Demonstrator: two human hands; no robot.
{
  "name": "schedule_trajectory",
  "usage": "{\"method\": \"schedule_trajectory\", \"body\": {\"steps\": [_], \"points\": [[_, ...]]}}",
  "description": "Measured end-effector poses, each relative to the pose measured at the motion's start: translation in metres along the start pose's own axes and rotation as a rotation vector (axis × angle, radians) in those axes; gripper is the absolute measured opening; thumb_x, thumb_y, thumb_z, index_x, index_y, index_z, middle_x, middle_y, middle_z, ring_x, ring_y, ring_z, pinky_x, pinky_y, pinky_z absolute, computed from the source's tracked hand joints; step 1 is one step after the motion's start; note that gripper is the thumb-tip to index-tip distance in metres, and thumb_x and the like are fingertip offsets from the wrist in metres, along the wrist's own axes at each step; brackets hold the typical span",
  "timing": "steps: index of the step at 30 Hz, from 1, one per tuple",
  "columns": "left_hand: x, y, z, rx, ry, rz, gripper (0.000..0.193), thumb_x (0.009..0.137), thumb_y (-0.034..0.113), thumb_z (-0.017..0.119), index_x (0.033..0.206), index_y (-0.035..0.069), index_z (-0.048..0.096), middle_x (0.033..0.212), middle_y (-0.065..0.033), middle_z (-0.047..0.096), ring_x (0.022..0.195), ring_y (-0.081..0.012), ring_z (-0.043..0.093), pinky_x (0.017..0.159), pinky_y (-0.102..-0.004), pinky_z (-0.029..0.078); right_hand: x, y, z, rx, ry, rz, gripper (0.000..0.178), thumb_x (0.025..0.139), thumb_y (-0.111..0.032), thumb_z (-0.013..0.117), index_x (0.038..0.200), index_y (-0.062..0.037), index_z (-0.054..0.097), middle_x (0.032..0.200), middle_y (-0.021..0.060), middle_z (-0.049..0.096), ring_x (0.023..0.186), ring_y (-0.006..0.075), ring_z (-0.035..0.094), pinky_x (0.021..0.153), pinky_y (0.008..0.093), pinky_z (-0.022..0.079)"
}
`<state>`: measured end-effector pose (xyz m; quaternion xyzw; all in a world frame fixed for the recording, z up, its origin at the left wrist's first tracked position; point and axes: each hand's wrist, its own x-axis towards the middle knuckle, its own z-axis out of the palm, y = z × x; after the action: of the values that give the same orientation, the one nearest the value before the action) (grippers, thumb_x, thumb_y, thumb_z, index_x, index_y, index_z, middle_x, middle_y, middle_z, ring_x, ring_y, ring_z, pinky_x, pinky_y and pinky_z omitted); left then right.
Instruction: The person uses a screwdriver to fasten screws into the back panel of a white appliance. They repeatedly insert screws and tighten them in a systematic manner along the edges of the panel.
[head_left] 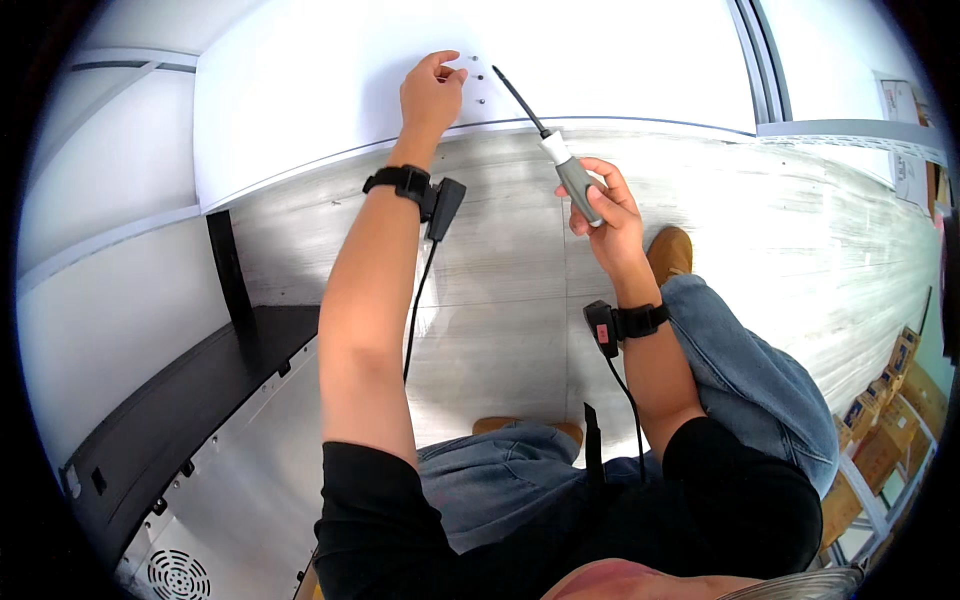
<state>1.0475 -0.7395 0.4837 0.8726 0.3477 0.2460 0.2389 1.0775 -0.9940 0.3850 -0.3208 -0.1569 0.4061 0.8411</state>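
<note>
My right hand is closed round the grey handle of a screwdriver. It has a white collar and a long dark shaft, and its tip points up and left toward the white surface. Over that white surface, my left hand has its fingers curled, with a gap showing between thumb and forefinger. Just right of those fingertips several small screws stand in a short row. The left fingertips are close to the middle screw; whether they touch it I cannot tell. Nothing shows in the left hand.
At lower left is a metal cabinet with a black panel and round vent. Grey frame rails border the white surface. Cardboard boxes sit on a rack at right. Cables hang from both wrist straps.
</note>
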Motion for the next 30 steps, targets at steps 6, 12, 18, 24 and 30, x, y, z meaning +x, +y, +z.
{"method": "schedule_trajectory", "body": {"steps": [6,12,18,24,30], "points": [[0.031,0.001,0.021,0.291,-0.056,0.071,0.023,0.083,0.020,0.064,0.104,0.015,0.068,0.086,-0.0041,0.067,0.076,-0.0163,0.062,0.071,-0.0301,0.049,0.001,-0.010,-0.029,0.004,0.013,-0.024,0.026,0.091,-0.017,0.051,0.116,-0.0105,0.053,0.090,0.0118,0.066,0.052,0.0074,0.047,0.050,0.0211,0.039],[0.023,0.002,0.025,0.294,0.002,0.060,0.017,0.084,0.022,0.062,0.099,0.016,0.069,0.088,-0.0024,0.066,0.078,-0.0194,0.062,0.069,-0.0340,0.049,-0.006,-0.010,-0.031,-0.020,0.000,-0.011,0.026,0.091,-0.015,0.051,0.116,-0.0095,0.053,0.092,0.0118,0.066,0.054,0.0075,0.048,0.051,0.0209,0.040],[-0.056,-0.001,-0.022,-0.970,-0.030,-0.397,0.019,0.093,0.019,0.053,0.101,0.002,0.056,0.096,-0.0088,0.061,0.083,-0.0217,0.060,0.072,-0.0321,0.051,-0.040,0.003,0.011,-0.178,0.016,-0.016,0.028,0.090,-0.014,0.053,0.117,-0.0096,0.056,0.090,0.0089,0.066,0.055,0.0060,0.046,0.049,0.0195,0.038],[-0.234,-0.020,-0.108,-1.366,-0.049,-0.512,0.015,0.096,0.016,0.046,0.102,0.003,0.051,0.098,-0.0106,0.057,0.088,-0.0219,0.057,0.078,-0.0319,0.052,-0.162,0.036,0.079,-0.385,-0.017,0.027,0.029,0.089,-0.013,0.053,0.117,-0.0096,0.059,0.086,0.0048,0.065,0.053,0.0046,0.041,0.047,0.0192,0.035],[-0.430,-0.056,-0.189,-1.359,0.020,-0.577,0.014,0.097,0.016,0.044,0.099,0.004,0.052,0.091,-0.0084,0.057,0.078,-0.0170,0.055,0.074,-0.0296,0.051,-0.357,0.100,0.136,-0.446,-0.050,0.061,0.029,0.088,-0.008,0.053,0.117,-0.0091,0.060,0.080,0.0005,0.062,0.052,0.0040,0.038,0.047,0.0198,0.033]]}}
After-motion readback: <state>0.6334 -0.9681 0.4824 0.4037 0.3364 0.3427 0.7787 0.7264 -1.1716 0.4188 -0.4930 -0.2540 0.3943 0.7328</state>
